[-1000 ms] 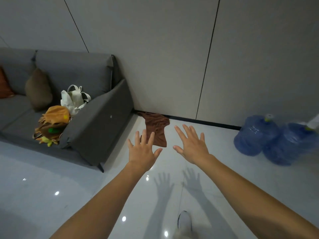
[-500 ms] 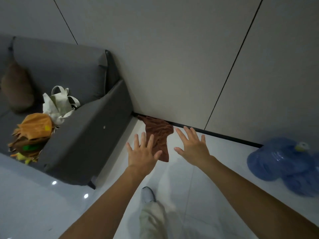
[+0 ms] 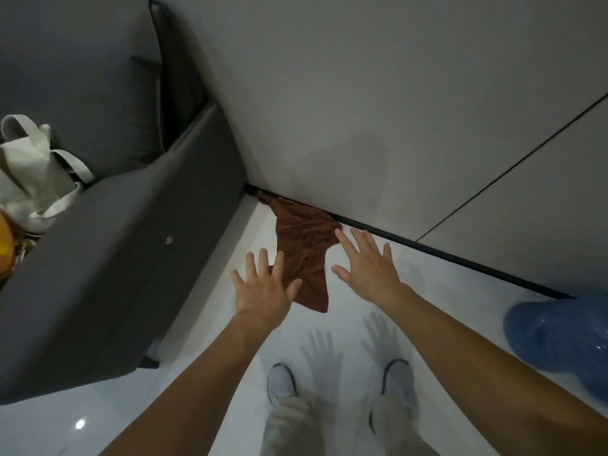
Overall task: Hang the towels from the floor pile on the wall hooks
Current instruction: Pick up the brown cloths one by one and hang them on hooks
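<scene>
A crumpled brown towel (image 3: 302,245) lies on the glossy white floor against the black baseboard, beside the sofa's arm. My left hand (image 3: 263,287) is stretched out above the towel's left edge, fingers spread and straight, holding nothing. My right hand (image 3: 368,264) hovers over the towel's right edge, also spread and empty. No wall hooks are in view.
A dark grey sofa (image 3: 108,258) fills the left side, with a white tote bag (image 3: 33,179) on its seat. A blue water jug (image 3: 559,340) lies on the floor at the right. My two white shoes (image 3: 281,383) stand below the hands.
I have stepped closer to the wall and the view tilted down. The towel now lies right under both spread hands, and both shoes have come into view.
</scene>
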`<state>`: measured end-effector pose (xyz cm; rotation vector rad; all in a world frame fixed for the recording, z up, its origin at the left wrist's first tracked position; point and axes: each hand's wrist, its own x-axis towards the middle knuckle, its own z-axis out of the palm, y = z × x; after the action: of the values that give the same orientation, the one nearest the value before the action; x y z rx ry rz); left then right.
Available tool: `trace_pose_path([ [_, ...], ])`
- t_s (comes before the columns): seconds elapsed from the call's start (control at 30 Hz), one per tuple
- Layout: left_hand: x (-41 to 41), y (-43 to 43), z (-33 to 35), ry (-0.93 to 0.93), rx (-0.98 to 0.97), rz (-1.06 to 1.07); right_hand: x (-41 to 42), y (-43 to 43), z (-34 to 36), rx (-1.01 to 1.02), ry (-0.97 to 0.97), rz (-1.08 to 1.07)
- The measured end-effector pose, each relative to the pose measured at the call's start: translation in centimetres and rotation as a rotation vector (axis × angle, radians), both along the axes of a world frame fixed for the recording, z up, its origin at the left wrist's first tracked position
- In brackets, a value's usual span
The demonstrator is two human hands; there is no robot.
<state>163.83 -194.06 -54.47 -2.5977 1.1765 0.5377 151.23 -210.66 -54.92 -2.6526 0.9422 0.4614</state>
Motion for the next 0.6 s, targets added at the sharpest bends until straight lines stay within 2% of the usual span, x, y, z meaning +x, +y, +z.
trace_pose_path([
  [0.13,1.5,-2.6,-11.0,0.030,0.015,0.115,2.5,-3.5,-11.2,0.016,0.040,0.082],
  [0.3,3.2,-5.1,-29.4,0.094,-0.004,0.202,3.6,-6.5,-29.5,0.047,0.109,0.121],
  [0.43,4.2,-6.1,-42.1,0.151,0.040,0.164,4.7,-8.1,-42.2,0.091,0.114,0.059],
  [0.6,5.5,-8.3,-52.6,0.152,-0.008,0.104,6.5,-9.7,-52.6,0.060,0.104,0.107],
])
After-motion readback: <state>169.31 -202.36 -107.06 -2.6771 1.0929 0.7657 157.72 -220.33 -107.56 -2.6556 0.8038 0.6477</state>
